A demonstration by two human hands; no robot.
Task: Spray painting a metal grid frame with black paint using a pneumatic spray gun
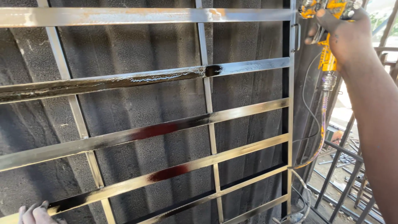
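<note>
A metal grille frame (244,110) of horizontal and vertical bars stands upright in front of me against a dark corrugated wall. Its second bar from the top glistens with wet black paint (124,81) on the left stretch. My right hand (346,35) is raised at the top right, shut on a yellow spray gun (327,49) that points at the frame's upper right corner. A hose (321,124) hangs down from the gun. My left hand (35,213) shows only as fingers at the bottom left, touching the lowest bar.
A black-sprayed corrugated wall (137,45) backs the frame. At right, dark metal railings (344,166) stand and metal rods lie on the sunlit ground. Thin cables (306,103) dangle beside the frame's right post.
</note>
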